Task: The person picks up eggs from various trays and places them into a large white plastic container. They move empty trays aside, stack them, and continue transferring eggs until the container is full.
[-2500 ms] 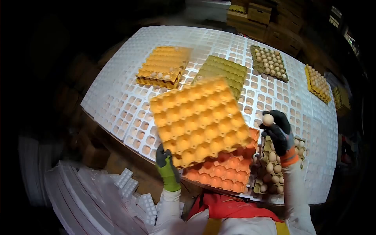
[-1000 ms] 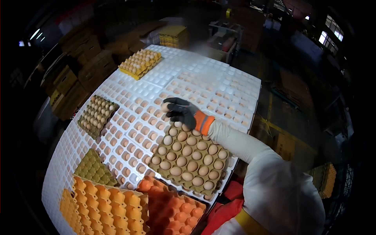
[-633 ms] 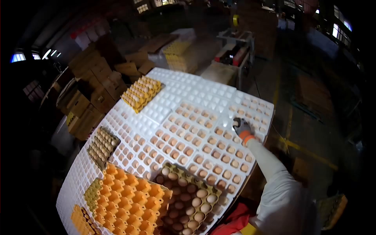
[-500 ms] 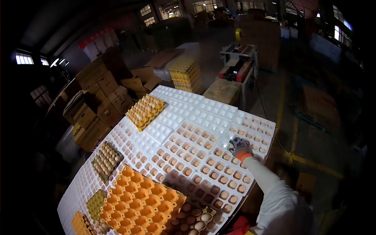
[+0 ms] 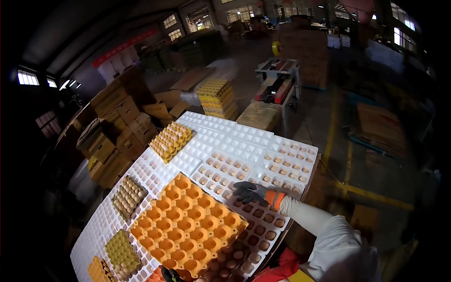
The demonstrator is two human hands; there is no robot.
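at the near edge, the left hand [image 5: 169, 274] shows only in part, its dark gloved fingers closed on the near rim of an orange tray [image 5: 188, 224]. the orange tray is held up at a tilt, its cups facing up, partly covering a tray of eggs [image 5: 229, 265] just right of it. a piece of a red-orange tray [image 5: 156, 276] shows left of the left hand. farther left lie a yellow tray [image 5: 97, 270] and a green tray [image 5: 122, 249], with some pale eggs at its near end.

the right hand [image 5: 251, 193], in a grey glove with an orange cuff, reaches in from the right just beyond the orange tray. its fingers are stretched out and a little spread, palm down, over the white trays [image 5: 188, 162]; whether it touches them i cannot tell. eggs sit in many of the cups around it.

on the left side of the white trays rests a green-grey tray filled with eggs [image 5: 128, 196], and at the far left a yellow tray stacked with eggs [image 5: 171, 141]. beyond stand cardboard boxes [image 5: 127, 110] to the left, a stack of yellow trays [image 5: 216, 97], and a machine with red sides [image 5: 280, 87].
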